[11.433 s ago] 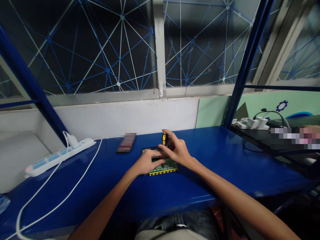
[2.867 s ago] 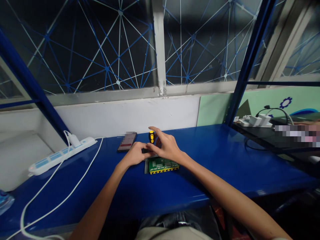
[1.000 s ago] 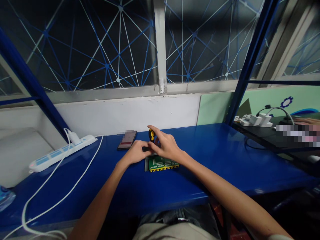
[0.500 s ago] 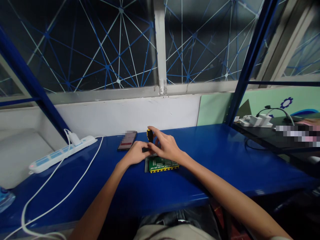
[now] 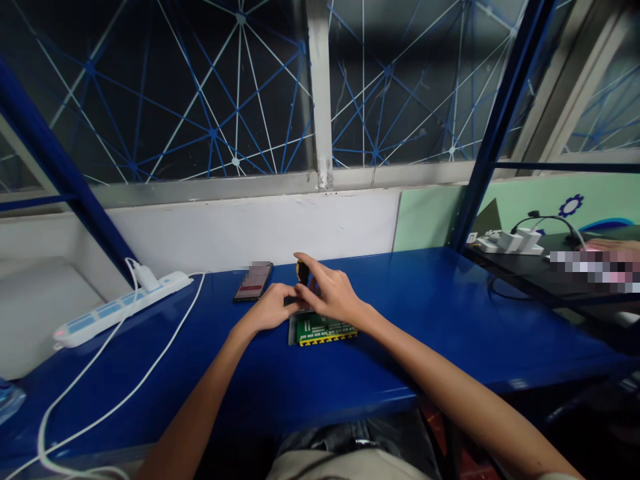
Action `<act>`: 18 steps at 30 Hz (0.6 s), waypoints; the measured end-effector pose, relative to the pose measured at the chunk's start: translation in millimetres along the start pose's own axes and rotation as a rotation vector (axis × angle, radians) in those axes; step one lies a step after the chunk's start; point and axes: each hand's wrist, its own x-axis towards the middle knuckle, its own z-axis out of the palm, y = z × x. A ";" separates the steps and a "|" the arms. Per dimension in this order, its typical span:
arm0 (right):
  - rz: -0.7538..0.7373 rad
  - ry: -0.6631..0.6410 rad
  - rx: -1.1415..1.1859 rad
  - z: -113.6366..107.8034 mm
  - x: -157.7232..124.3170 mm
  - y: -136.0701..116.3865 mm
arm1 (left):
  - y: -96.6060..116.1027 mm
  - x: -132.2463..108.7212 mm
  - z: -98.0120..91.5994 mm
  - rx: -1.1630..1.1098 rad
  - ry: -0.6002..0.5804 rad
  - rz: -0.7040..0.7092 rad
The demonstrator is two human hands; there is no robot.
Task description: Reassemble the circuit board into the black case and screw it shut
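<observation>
A green circuit board [image 5: 320, 327] with a yellow strip of connectors along its near edge lies on the blue table. Over its far side, my right hand [image 5: 330, 283] is closed on a black-and-yellow screwdriver [image 5: 303, 273], which stands about upright with its handle on top. The index finger reaches over the end of the handle. Close beside it, my left hand [image 5: 273, 307] has its fingers drawn together at the board's far left corner, by the foot of the screwdriver. What those fingertips grip is hidden, and so is the screwdriver's tip.
A phone [image 5: 253, 281] lies behind my left hand. On the left are a white power strip [image 5: 120, 310] with a plug and long white cables [image 5: 150, 367]. Blue table [image 5: 425, 320] stretches to the right. At far right, another person's hand [image 5: 617, 253] is over a dark desk.
The screwdriver's handle has turned a little and shows less yellow. Both hands stay at nearly the same place over the board. The view has shifted slightly.
</observation>
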 end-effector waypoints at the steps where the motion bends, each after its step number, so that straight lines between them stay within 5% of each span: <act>1: -0.001 0.001 0.000 0.1 0.0 0.1 | 0.2 0.1 -0.2 0.002 -0.003 0.001; 18: 0.009 -0.015 -0.014 1.0 0.3 1.4 | -0.5 0.1 1.1 -0.001 0.014 -0.022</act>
